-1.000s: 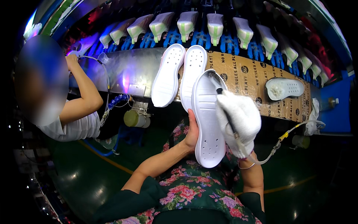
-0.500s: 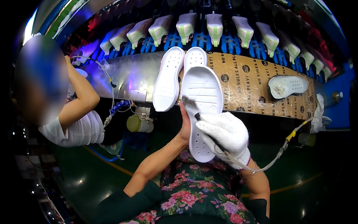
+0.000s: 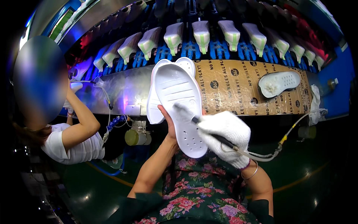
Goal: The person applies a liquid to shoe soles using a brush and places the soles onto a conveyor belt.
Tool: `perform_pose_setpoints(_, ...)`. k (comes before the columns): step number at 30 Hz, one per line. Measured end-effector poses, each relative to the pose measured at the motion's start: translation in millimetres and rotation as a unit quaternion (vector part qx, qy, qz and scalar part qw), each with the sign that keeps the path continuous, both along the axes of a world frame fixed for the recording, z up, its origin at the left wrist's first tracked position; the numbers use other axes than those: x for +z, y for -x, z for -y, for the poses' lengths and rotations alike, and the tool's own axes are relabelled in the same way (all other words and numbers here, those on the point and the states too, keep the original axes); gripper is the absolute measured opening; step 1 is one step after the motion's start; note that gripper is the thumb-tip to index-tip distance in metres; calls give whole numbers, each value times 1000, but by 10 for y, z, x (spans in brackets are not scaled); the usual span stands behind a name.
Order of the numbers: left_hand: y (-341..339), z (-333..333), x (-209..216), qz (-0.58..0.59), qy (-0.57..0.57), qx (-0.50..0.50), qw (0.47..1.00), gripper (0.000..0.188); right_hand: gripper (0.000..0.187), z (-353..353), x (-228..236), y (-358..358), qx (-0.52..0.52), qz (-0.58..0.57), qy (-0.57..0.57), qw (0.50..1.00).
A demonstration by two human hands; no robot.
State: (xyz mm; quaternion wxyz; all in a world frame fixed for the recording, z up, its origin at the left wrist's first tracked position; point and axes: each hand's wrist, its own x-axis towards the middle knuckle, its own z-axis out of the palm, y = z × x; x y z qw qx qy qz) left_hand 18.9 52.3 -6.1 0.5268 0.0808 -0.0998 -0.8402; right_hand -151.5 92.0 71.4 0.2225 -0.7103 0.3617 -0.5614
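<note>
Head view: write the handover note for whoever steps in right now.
Left hand: bare, holds the white shoe sole up from behind, inner face toward the camera.
Right hand: in a white glove, grips a brush tool with a hose trailing right; its tip is on the sole's middle.
Nearby: a second white sole leans on the bench just behind the held one; another sole lies flat on the cardboard-covered bench. A row of shoe lasts stands behind. A co-worker's arm works at the left.
Done: cannot tell how much is coated.
Left: at least the sole's heel end, and seemingly the leaning sole.
</note>
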Motion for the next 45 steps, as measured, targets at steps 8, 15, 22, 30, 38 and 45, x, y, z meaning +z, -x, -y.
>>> perform_pose_setpoints(8, 12, 180, -79, -21, 30, -98, 994, 117, 31, -51, -42, -60, 97, 25, 4, 995)
perform_pose_setpoints(15, 16, 371, -87, -133, 64, -129, 981, 116, 25, -148, -148, -196, 3, -75, 91, 993)
perform_pose_setpoints(22, 33, 450, -40, -123, 71, -88, 986, 113, 27, -77, -114, -103, -34, -54, 69, 996)
perform_pose_setpoints(30, -40, 553, -28, -70, 106, -97, 987, 109, 21, -77, -184, -51, -5, 64, -57, 996)
perform_pose_setpoints(38, -102, 665, 11, -42, 106, -150, 982, 112, 22, -152, -235, -62, 100, 87, -115, 985)
perform_pose_setpoints(45, -54, 820, 36, -47, 156, -204, 965, 109, 24, -189, -308, -178, 22, -19, 6, 1000)
